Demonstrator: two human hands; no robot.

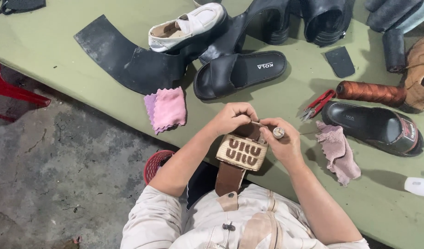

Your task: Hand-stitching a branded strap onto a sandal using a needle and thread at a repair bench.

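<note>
A brown leather strap with a woven beige patch (242, 152) lies over the table's near edge, running down toward my lap. My left hand (232, 117) pinches the strap's upper end. My right hand (283, 143) grips a small awl-like tool with a round silver butt (278, 133) and presses it against the same spot. A thin thread or needle sticks out to the right of that hand. Both hands touch the strap and almost meet.
On the green table (106, 18) lie a pink cloth (167, 109), a mauve rag (338, 152), red snips (318, 105), a brown thread spool (371, 92), black sandals (239, 73), another black sandal (373, 127), a white shoe (189, 25), a black rubber sheet (124, 55). A red basket (155, 163) sits below.
</note>
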